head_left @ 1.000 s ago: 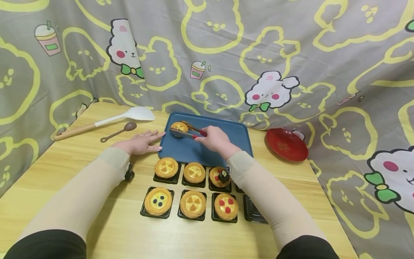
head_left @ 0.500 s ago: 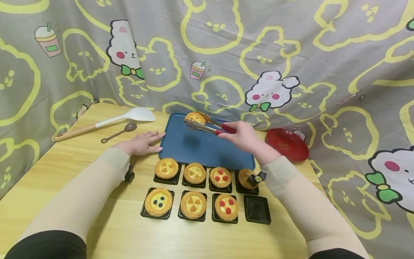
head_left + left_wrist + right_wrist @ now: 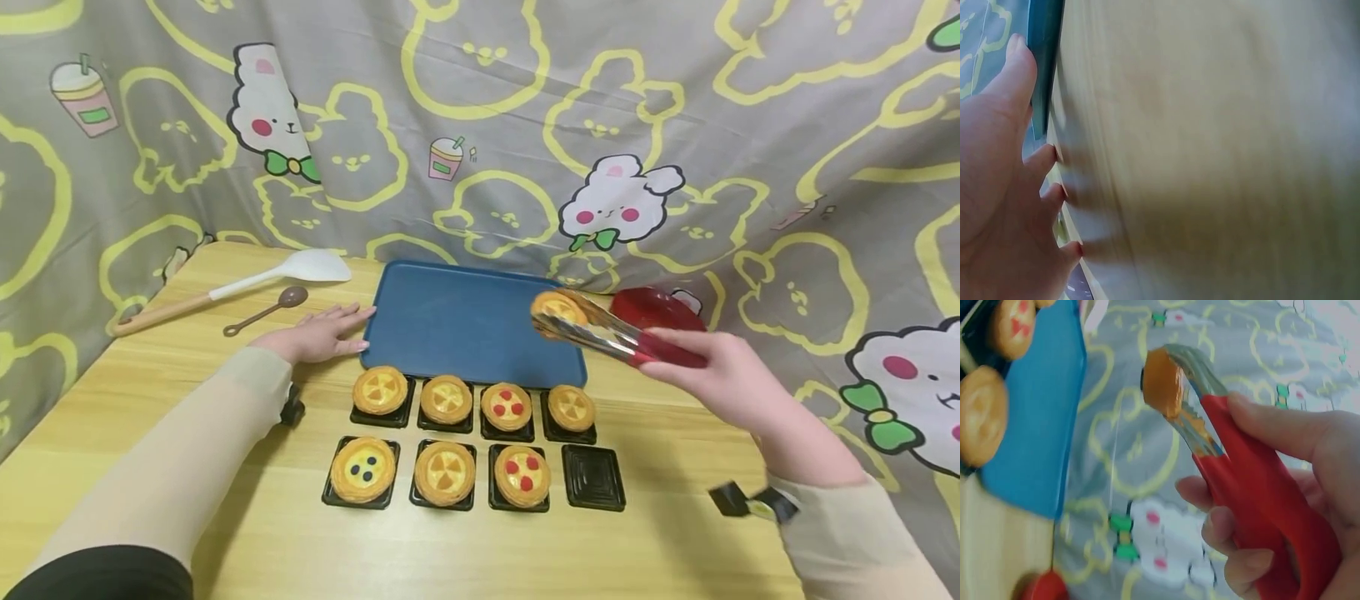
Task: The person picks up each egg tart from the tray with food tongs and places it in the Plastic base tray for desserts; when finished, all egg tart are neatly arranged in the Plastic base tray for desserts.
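Note:
My right hand grips red-handled metal tongs, whose tips clasp an egg tart in the air over the right end of the blue tray. In the right wrist view the tart sits between the tong ends, the thumb and fingers around the red handles. Against the tray's left edge, my left hand rests on the table with its fingers spread. Its thumb touches the tray's side in the left wrist view. Below the tray, two rows of black square holders carry tarts; one holder at front right is bare.
On the left lie a white spatula with a wooden handle and a small brown spoon. A red plate stands at the back right, partly behind the tongs. A patterned curtain closes off the back.
My right hand has lifted the tart off the tray's left part with the tongs and carried it right and nearer. The left hand stays at the tray's edge.

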Demonstrator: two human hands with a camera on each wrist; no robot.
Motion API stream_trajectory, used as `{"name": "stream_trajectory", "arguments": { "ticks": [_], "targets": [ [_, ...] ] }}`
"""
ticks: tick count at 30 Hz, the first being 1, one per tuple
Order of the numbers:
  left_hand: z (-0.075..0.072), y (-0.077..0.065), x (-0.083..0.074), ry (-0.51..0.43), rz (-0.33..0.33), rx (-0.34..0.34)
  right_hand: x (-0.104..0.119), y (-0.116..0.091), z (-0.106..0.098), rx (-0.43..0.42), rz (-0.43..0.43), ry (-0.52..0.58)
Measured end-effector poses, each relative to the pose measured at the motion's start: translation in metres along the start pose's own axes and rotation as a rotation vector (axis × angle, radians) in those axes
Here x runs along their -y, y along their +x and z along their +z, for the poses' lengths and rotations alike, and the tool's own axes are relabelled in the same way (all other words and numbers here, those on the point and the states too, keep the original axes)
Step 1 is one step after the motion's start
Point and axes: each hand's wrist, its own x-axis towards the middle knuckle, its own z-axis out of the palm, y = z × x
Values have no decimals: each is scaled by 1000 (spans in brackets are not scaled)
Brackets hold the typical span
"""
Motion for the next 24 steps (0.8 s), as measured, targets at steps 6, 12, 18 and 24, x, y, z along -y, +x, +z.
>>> {"name": "stream_trajectory", "arguments": {
  "ticks": [6,12,18,24],
  "targets": [
    [0,2,3,4,4,-4,-30,-62,-5,-1,93,44],
    [-1,2,3,1,1,7,-56,-108,15,64,147,154],
    [-2,2,2,0,9,2,-71,-133,42,205,226,238],
    [0,4,2,-7,12,5,-76,-139,52,215,233,153]
  ]
}}
